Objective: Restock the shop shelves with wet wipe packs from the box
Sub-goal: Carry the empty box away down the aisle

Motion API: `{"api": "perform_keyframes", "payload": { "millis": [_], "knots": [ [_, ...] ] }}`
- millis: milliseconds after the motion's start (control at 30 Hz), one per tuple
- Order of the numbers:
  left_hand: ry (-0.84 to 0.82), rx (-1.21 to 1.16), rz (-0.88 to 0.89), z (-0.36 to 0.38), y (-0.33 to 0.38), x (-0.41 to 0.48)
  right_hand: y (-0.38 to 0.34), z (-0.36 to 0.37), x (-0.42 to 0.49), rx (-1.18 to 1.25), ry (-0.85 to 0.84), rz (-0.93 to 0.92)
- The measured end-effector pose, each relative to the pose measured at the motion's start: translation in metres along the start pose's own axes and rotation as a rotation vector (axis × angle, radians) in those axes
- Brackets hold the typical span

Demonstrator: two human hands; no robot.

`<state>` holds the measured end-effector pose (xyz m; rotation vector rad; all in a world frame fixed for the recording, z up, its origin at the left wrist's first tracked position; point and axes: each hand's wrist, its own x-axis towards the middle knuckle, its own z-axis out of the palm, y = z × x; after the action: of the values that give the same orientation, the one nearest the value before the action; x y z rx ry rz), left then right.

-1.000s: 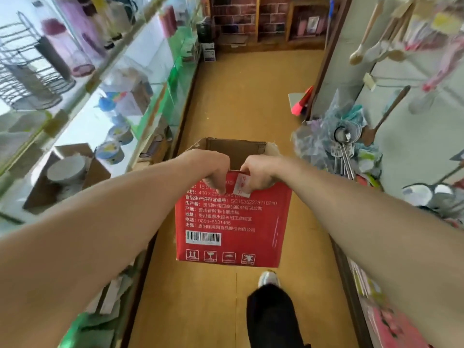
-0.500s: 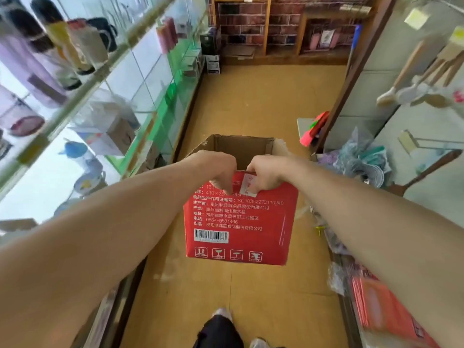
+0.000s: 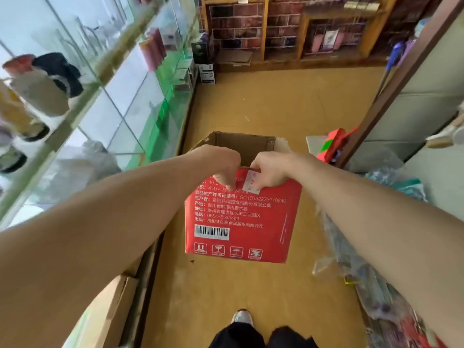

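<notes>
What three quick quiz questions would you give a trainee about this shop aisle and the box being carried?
1. Multiple choice: how is the red box held? A) the left hand and the right hand both grip its near top edge; B) one hand supports it from below; C) it lies on a shelf, untouched.
2. True or false: the box's top is sealed with tape.
3. Short answer: on which side of the person are the glass shelves?
Key: 1 A; 2 false, the top is open; 3 the left.
</notes>
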<state>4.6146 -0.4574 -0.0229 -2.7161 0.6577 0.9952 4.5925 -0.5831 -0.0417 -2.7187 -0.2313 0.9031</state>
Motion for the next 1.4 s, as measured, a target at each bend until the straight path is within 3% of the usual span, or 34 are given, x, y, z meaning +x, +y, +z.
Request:
{"api": "perform_keyframes", "payload": {
  "millis": [800,1133,1400],
  "knots": [
    [0.04,0.062,0.099,-0.284,-0.15,0.344,0.096,-0.295,0.337,0.026,-0.004,0.104],
    [0.03,0.313,0.237,-0.394,-0.199,0.491,0.138,-0.381,0.466,0.202,0.056,0.227],
    [0.014,0.533,0.416,-0.438,-0.184,0.603,0.195,-0.398,0.532,0.412,0.119,0.369]
  ]
}}
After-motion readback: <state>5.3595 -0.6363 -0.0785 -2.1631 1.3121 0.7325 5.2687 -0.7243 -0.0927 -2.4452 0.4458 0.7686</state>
